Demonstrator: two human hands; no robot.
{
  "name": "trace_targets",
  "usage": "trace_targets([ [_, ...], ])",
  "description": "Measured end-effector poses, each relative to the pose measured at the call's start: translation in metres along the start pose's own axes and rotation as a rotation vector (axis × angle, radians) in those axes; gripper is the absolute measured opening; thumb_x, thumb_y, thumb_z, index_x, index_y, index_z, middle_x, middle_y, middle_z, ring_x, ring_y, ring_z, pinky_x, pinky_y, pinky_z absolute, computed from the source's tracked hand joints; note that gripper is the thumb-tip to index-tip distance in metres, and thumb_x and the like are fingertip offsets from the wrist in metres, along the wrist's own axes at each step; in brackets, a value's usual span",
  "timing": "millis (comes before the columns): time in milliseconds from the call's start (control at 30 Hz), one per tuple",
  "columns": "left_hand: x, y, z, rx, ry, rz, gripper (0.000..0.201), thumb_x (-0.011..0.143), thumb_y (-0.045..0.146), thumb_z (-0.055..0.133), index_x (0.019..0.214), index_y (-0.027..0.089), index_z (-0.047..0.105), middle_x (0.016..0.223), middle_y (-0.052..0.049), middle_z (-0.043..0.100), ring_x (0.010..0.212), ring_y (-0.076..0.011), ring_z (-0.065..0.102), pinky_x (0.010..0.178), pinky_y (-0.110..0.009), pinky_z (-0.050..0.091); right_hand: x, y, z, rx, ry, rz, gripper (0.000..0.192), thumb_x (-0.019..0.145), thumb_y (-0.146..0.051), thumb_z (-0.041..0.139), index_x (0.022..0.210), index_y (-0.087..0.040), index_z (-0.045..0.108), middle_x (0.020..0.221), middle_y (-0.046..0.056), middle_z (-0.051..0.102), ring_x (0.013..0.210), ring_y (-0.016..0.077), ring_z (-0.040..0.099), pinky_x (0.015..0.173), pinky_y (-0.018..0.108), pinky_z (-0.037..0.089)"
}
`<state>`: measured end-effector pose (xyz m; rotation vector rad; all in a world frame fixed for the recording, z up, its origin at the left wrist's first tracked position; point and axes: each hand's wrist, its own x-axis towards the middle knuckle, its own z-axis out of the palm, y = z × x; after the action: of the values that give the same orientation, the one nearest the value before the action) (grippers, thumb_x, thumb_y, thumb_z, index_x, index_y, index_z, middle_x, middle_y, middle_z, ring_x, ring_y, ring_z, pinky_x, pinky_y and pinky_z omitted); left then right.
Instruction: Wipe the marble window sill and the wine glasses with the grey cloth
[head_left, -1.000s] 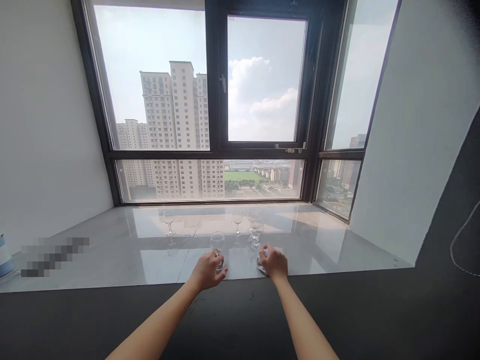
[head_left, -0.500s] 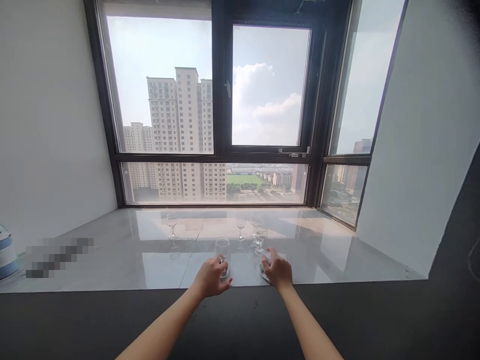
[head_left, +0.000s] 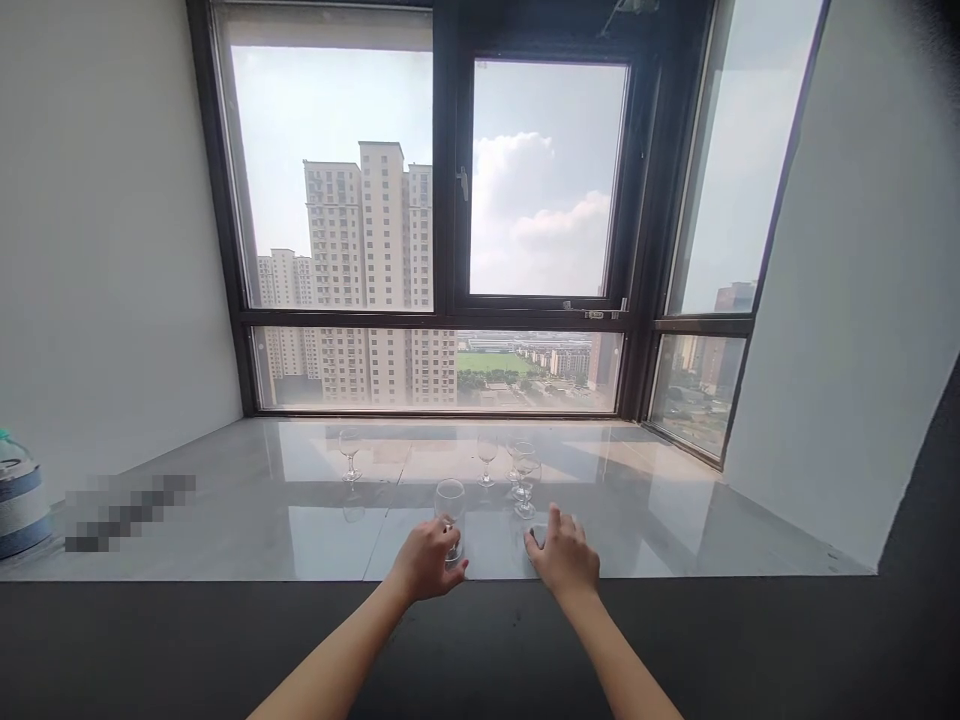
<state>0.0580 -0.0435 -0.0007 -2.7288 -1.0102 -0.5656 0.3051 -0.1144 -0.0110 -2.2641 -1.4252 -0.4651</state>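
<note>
My left hand point(head_left: 429, 562) is closed around the lower part of a clear stemmed wine glass point(head_left: 450, 492). That glass stands upright near the sill's front edge, its stem partly hidden by my fingers. My right hand point(head_left: 564, 556) is low over the sill to the right, fingers apart, with no held object visible. Just beyond it stands another wine glass point(head_left: 527, 472), overlapping one behind it. A further wine glass point(head_left: 487, 449) is farther back, and one more wine glass point(head_left: 349, 445) stands apart on the left.
The glossy grey window sill point(head_left: 330, 545) mirrors the window light. A blue-and-white container point(head_left: 22, 510) stands at the far left, beside a blurred-out patch point(head_left: 131, 512). Dark window frames point(head_left: 442, 320) close off the back, and pale walls point(head_left: 832, 330) flank the sill.
My right hand has spread its fingers and shifted slightly right; a shiny edge seen under it before no longer shows clearly. My left hand stays on its glass. The view has shifted slightly.
</note>
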Motion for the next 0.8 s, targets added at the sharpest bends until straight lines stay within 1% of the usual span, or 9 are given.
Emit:
trace_targets([
  [133, 0.0, 0.0, 0.0, -0.001, 0.004, 0.007, 0.022, 0.078, 0.041, 0.057, 0.085, 0.021, 0.056, 0.097, -0.01, 0.059, 0.08, -0.0226, 0.058, 0.068, -0.034, 0.045, -0.001, -0.006, 0.006, 0.016, -0.052, -0.015, 0.057, 0.087, -0.04, 0.05, 0.136, -0.013, 0.041, 0.115, 0.016, 0.058, 0.107, 0.0279, 0.05, 0.069, 0.032, 0.045],
  [267, 0.0, 0.0, 0.001, 0.014, 0.006, 0.015, 0.025, 0.081, 0.043, 0.053, 0.087, 0.02, 0.057, 0.098, -0.01, 0.059, 0.079, -0.0218, 0.058, 0.067, -0.033, 0.046, 0.0, -0.011, 0.014, 0.11, -0.092, -0.025, 0.062, 0.085, -0.039, 0.053, 0.139, -0.014, 0.037, 0.126, 0.015, 0.054, 0.112, 0.0277, 0.049, 0.074, 0.031, 0.046],
  [333, -0.001, 0.0, 0.002, 0.024, 0.005, 0.015, 0.026, 0.081, 0.044, 0.051, 0.088, 0.02, 0.057, 0.099, -0.009, 0.059, 0.079, -0.0216, 0.058, 0.068, -0.033, 0.046, 0.001, -0.012, 0.018, 0.153, -0.09, -0.039, 0.059, 0.085, -0.034, 0.052, 0.139, -0.015, 0.037, 0.129, 0.015, 0.053, 0.115, 0.0272, 0.048, 0.076, 0.031, 0.046],
  [467, -0.001, -0.001, 0.002, 0.044, 0.001, 0.025, 0.027, 0.081, 0.045, 0.052, 0.09, 0.02, 0.057, 0.101, -0.009, 0.059, 0.081, -0.0224, 0.059, 0.07, -0.034, 0.047, 0.003, -0.012, 0.022, 0.271, -0.064, -0.104, 0.052, 0.082, -0.015, 0.045, 0.134, -0.016, 0.041, 0.124, 0.012, 0.057, 0.116, 0.0249, 0.05, 0.085, 0.031, 0.045],
  [533, -0.001, -0.001, 0.003, 0.048, -0.001, 0.028, 0.027, 0.08, 0.045, 0.053, 0.09, 0.02, 0.057, 0.101, -0.01, 0.059, 0.082, -0.0229, 0.059, 0.07, -0.034, 0.047, 0.005, -0.014, 0.02, 0.394, -0.05, -0.127, 0.052, 0.081, -0.012, 0.042, 0.132, -0.019, 0.041, 0.121, 0.011, 0.058, 0.114, 0.0235, 0.052, 0.087, 0.031, 0.045],
  [600, -0.001, -0.001, 0.002, 0.046, -0.004, 0.029, 0.027, 0.08, 0.045, 0.054, 0.09, 0.02, 0.056, 0.102, -0.01, 0.059, 0.082, -0.0229, 0.059, 0.071, -0.034, 0.047, 0.006, -0.021, 0.014, 0.553, 0.009, -0.125, 0.051, 0.083, -0.016, 0.041, 0.134, -0.021, 0.038, 0.119, 0.011, 0.057, 0.112, 0.0231, 0.055, 0.084, 0.031, 0.047],
  [667, 0.0, -0.001, 0.002, 0.043, -0.004, 0.029, 0.027, 0.08, 0.044, 0.054, 0.091, 0.02, 0.056, 0.102, -0.01, 0.059, 0.083, -0.0228, 0.059, 0.071, -0.034, 0.047, 0.009, -0.034, 0.001, 0.693, 0.125, -0.109, 0.055, 0.083, -0.021, 0.043, 0.137, -0.02, 0.032, 0.12, 0.012, 0.052, 0.11, 0.0243, 0.055, 0.08, 0.032, 0.049],
  [733, 0.0, 0.0, 0.001, 0.037, -0.005, 0.027, 0.027, 0.079, 0.044, 0.054, 0.091, 0.02, 0.057, 0.102, -0.01, 0.059, 0.083, -0.0228, 0.059, 0.071, -0.034, 0.047, 0.013, -0.052, -0.018, 0.777, 0.263, -0.091, 0.06, 0.082, -0.023, 0.045, 0.139, -0.019, 0.028, 0.122, 0.015, 0.047, 0.11, 0.0259, 0.054, 0.077, 0.033, 0.05],
  [800, 0.0, 0.0, 0.001, 0.027, -0.007, 0.021, 0.027, 0.079, 0.044, 0.055, 0.091, 0.02, 0.057, 0.101, -0.01, 0.059, 0.083, -0.0228, 0.059, 0.071, -0.034, 0.047, 0.019, -0.074, -0.039, 0.829, 0.334, -0.109, 0.063, 0.08, -0.023, 0.048, 0.139, -0.018, 0.026, 0.122, 0.016, 0.046, 0.108, 0.0259, 0.053, 0.075, 0.032, 0.05],
])
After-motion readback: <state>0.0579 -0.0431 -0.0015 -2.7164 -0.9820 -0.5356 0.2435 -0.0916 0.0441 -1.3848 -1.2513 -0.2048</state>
